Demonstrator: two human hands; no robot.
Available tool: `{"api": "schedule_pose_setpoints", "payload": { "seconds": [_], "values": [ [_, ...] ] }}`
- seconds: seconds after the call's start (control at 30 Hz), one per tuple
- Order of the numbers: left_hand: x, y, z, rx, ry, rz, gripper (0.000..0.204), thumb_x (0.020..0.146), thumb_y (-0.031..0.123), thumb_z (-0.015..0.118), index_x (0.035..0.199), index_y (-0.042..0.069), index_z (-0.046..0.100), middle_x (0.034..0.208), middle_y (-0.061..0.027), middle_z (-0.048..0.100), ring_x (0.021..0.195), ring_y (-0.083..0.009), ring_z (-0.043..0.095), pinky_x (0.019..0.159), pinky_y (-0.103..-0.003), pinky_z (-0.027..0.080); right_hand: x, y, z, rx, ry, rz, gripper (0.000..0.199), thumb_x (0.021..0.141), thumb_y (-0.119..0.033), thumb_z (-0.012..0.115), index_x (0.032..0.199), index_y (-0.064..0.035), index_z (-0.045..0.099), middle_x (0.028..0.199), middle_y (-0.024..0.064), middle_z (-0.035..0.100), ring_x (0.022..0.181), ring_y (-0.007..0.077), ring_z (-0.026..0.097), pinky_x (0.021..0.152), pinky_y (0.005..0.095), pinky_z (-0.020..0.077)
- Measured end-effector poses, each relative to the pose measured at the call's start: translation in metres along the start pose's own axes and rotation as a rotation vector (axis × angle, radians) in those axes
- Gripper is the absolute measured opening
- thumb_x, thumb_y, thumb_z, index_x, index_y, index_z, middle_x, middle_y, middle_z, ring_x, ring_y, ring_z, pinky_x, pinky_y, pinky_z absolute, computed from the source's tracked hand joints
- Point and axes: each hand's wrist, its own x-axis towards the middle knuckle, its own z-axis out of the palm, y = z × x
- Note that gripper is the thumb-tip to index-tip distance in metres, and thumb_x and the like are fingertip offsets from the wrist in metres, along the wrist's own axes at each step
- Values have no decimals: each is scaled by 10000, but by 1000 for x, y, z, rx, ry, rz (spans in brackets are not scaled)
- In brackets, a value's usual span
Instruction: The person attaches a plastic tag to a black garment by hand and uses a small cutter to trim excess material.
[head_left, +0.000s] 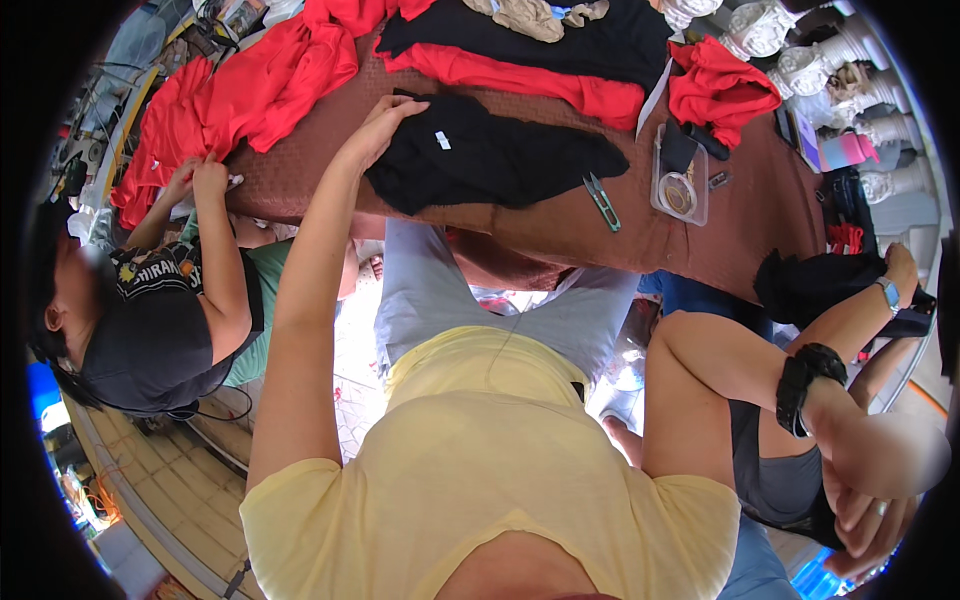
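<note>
A black garment with a small white label lies spread over the brown-covered table in front of me. My left hand reaches across to its far left edge, thumb and fingers pinched on the cloth. Green-handled thread snips lie at the garment's right end, blades on or beside the cloth. My right hand, below a black wristwatch, is off the table at the lower right. A blurred patch covers part of it, and whatever it holds is hidden. Bent fingers, one with a ring, show just below.
A clear plastic box holds a round coil. Red cloth covers the table's left; more red fabric sits at the back right. A co-worker handles red cloth on the left; another person's hand touches black cloth on the right.
</note>
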Motion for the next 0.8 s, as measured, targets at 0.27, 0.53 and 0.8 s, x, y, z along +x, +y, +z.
{"api": "schedule_pose_setpoints", "payload": {
  "seconds": [0.27,0.53,0.8],
  "values": [
    [-11,25,3,306,-62,485,433,896,184,729,1251,13,550,1185,-121,642,1091,-179,599,947,-295,462,-26,39,-59,-524,273,615,82,933,-107,637,959,-45,684,856,54,696,683,93,597,601,213,452],
    [-81,98,62,252,-598,627,296,909,27,688,1177,7,565,1149,25,568,1123,-61,495,991,-237,396,-137,116,-175,-726,200,1214,145,882,-193,756,952,-67,743,1429,109,486,1171,232,586,1018,356,444],
    [-91,111,45,777,-550,378,288,888,113,733,1129,-2,627,1082,-6,631,996,-72,544,919,-250,440,-156,112,-170,-495,296,1299,142,901,-139,736,956,-12,705,920,-10,660,874,72,592,820,239,469]
  ]
}}
